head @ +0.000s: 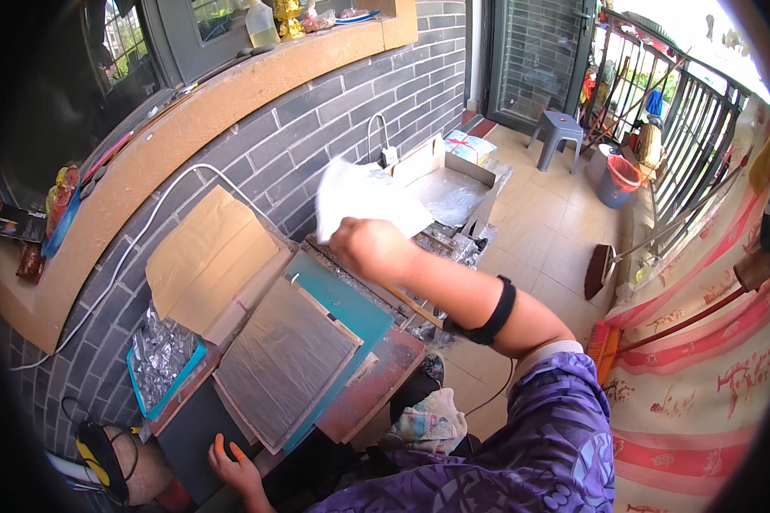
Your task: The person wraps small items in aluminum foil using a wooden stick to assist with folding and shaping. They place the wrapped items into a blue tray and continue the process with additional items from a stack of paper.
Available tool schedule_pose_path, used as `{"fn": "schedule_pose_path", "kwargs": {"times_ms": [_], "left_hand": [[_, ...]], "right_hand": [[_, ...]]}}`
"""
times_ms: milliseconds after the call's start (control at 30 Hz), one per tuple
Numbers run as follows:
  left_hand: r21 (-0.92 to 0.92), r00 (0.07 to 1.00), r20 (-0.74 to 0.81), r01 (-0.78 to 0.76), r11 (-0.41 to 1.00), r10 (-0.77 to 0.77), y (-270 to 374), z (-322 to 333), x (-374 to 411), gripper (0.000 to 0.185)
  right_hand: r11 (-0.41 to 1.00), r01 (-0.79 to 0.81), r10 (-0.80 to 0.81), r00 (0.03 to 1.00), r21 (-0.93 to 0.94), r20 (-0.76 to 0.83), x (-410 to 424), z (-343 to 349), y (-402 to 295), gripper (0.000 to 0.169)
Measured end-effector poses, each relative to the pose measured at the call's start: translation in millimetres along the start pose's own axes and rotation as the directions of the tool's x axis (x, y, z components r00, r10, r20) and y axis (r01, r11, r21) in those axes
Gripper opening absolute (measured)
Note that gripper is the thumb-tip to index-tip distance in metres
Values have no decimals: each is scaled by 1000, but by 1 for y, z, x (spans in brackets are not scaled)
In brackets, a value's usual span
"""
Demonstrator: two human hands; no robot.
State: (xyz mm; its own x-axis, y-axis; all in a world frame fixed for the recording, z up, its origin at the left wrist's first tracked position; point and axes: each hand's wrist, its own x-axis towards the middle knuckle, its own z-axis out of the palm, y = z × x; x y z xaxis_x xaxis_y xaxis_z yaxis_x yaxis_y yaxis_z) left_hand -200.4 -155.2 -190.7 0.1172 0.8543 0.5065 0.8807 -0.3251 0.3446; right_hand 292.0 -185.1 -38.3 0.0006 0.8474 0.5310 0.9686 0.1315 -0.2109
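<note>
My right hand [372,247] is raised over the bench, its fingers closed at the lower edge of a blurred white sheet [366,199]. A thin wooden stick [417,308] shows under my forearm; whether the hand holds it I cannot tell. My left hand [234,462] rests, fingers apart, at the edge of a dark board [196,442]. Between the hands a translucent grey-brown sheet [289,359] lies on a teal board [375,308]. Brown paper [208,256] lies beyond it by the wall.
A teal tray [199,356] of crumpled silvery foil stands at the left. Beyond the white sheet is an open cardboard box [487,192]. A grey stool [558,134], a lined bin [619,183] and a broom [600,272] stand on the tiled floor.
</note>
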Motion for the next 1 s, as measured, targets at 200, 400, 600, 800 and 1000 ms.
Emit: {"fn": "schedule_pose_path", "kwargs": {"times_ms": [200,400,600,800,1000], "left_hand": [[-23,1000,25,7,1000,-6,-4,3,4,31],[-13,995,52,83,997,-82,7,-4,1,32],[-34,1000,-1,9,999,-9,3,-2,-2,32],[-45,1000,-8,-26,999,26,-1,6,3,32],[-36,1000,-10,19,999,-19,0,2,-1,31]], "right_hand": [[989,45,-89,942,143,324,-19,9,-72,24],[917,-51,-68,957,396,281,-19,-7,-54,36],[870,-492,491,870,-11,-36,-12,20,165,18],[535,-844,804,500,-26,323,-58,47,252,51],[371,-919,824,391,132,410,-64,56,241,45]]}}
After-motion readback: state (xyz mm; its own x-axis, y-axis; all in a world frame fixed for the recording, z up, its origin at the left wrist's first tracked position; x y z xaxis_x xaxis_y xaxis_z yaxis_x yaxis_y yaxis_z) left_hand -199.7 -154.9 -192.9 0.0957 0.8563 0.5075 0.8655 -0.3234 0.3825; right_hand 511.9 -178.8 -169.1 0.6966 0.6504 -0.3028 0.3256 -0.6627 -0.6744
